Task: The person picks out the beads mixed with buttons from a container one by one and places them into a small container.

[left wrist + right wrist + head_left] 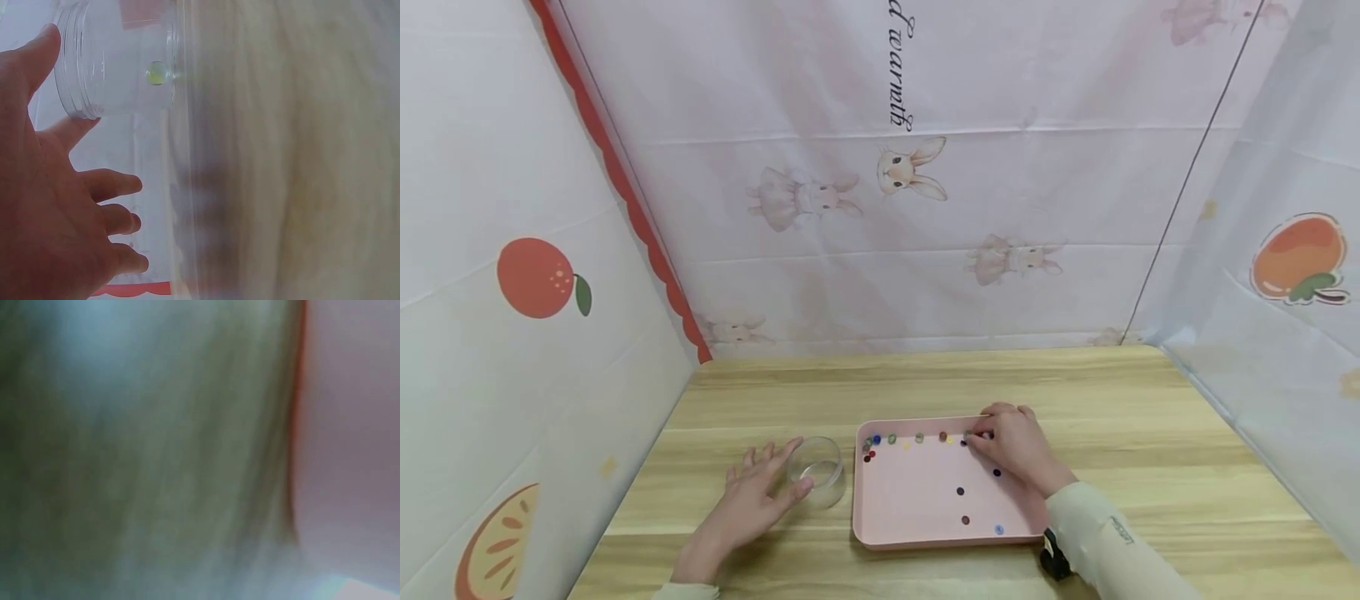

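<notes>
Evidently the left hand [751,497] grips the jar [827,498], I cannot tell what the right hand [1018,443] holds, and beads [892,438] warrant lifting singly.

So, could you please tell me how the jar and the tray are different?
The jar is clear; the tray is pink. The jar is round and narrow, whereas the tray is a wide, low rectangle with rounded corners. The left hand holds the jar; the right hand is at the tray's far right corner. Both stand on the table.
</notes>
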`<state>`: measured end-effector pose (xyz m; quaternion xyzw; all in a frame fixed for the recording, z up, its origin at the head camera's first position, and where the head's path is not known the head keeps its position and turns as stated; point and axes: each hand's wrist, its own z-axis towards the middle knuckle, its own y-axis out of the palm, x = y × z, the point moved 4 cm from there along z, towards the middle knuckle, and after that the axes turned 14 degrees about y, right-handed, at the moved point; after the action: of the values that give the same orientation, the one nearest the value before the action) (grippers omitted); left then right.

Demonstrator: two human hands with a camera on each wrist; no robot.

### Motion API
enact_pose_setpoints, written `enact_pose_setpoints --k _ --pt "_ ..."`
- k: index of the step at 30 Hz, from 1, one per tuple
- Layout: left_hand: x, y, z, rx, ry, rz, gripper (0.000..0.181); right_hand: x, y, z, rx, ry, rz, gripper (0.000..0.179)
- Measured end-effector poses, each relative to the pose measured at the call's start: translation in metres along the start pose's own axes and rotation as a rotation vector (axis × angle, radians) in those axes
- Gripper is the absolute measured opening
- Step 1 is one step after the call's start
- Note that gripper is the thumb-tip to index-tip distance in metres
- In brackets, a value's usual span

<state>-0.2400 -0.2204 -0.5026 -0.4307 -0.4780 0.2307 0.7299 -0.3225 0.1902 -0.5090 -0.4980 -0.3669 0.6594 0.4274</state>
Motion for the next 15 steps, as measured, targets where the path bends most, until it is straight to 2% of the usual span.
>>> enact_pose_setpoints --k 10,15 --pt "-0.0007 -0.0009 -0.001 0.005 0.006 -0.002 0.074 -0.0018 0.0 0.0002 0.014 0.007 0.005 0.007" --pt "-0.0023 -0.0008 -0.0011 0.016 0.01 0.003 0.074 -0.0023 0.0004 0.0006 0.029 0.009 -0.023 0.014"
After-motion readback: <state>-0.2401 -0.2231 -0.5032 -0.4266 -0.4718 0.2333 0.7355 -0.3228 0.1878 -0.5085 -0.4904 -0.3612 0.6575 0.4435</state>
